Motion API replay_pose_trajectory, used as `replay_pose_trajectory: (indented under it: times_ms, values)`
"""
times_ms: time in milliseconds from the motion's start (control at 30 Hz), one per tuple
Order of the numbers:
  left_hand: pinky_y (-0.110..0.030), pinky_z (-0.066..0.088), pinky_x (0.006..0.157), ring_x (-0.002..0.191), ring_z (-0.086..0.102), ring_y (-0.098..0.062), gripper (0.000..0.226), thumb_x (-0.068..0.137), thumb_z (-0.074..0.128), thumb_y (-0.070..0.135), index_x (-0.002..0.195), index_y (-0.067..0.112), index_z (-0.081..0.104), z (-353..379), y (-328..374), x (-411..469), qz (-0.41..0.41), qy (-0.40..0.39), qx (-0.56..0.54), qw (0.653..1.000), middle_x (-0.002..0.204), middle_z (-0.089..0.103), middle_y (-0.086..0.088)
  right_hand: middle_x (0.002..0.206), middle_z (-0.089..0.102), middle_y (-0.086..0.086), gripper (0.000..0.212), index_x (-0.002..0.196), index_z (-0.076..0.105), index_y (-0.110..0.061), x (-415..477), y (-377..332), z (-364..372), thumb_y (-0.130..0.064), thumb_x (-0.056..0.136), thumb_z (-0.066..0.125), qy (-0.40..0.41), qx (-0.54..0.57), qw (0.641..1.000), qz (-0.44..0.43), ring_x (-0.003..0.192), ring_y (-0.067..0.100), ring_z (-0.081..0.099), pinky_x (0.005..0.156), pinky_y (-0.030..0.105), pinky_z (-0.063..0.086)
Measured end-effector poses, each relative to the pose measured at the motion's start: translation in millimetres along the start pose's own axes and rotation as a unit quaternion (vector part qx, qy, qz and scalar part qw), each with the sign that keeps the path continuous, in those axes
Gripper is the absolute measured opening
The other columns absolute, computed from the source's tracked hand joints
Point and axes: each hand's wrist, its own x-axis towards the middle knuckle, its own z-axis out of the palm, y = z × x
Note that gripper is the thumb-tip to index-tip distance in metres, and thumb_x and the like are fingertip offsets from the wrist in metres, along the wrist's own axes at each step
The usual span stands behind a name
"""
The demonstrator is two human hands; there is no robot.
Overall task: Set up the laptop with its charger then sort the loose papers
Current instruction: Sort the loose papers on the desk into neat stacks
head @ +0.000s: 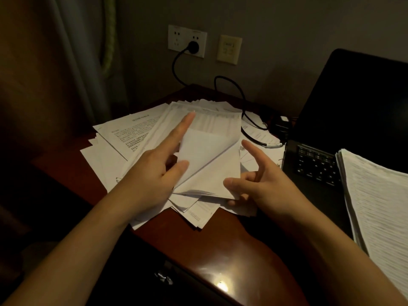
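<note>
Both hands are on the loose papers (167, 138) spread over the desk (220, 239): left hand (154, 173) and right hand (260, 184) each pinch a blank sheet (207, 160). Print's too blurry to read. Laptop (344, 120) sits open at right.

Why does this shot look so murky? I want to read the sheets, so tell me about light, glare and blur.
Head view: dim, warm light, left side by the curtain nearly black; a bright glare spot on the desk edge; print on the loose papers too soft to read; wide-angle bending stretches the stack on the laptop.
</note>
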Motion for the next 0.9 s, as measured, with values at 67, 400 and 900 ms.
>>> replay_pose_trajectory:
  times_ms: [67,400,900]
  values:
    - [-0.008,0.045,0.066,0.080,0.053,0.010,0.066,0.105,0.046,0.018,0.140,0.069,0.022,1,1,0,0.012,0.001,0.018,1.000,0.086,0.053,0.035,0.071,0.069,0.010,0.097,0.150,0.020,-0.056,2,1,4,-0.008,0.086,0.075,0.017,-0.003,1.000,-0.004,0.066,0.032,0.073,0.066,0.050,0.063]
    - [-0.008,0.050,0.069,0.103,0.050,0.020,0.036,0.093,0.065,0.031,0.125,0.047,0.060,-2,-6,1,-0.004,-0.019,0.005,1.000,0.100,0.057,0.034,0.079,0.069,0.017,0.097,0.152,0.014,-0.056,3,3,9,-0.016,0.088,0.075,0.059,-0.013,0.998,0.002,0.064,0.032,0.071,0.053,0.038,0.060]
    - [-0.005,0.048,0.069,0.103,0.043,0.028,0.059,0.078,0.081,0.036,0.126,0.058,0.052,-4,-1,-1,-0.026,-0.027,0.028,0.999,0.102,0.051,0.036,0.087,0.068,0.021,0.095,0.151,0.018,-0.055,5,5,14,-0.020,0.086,0.078,0.083,-0.034,0.996,-0.010,0.070,0.036,0.073,0.052,0.040,0.061]
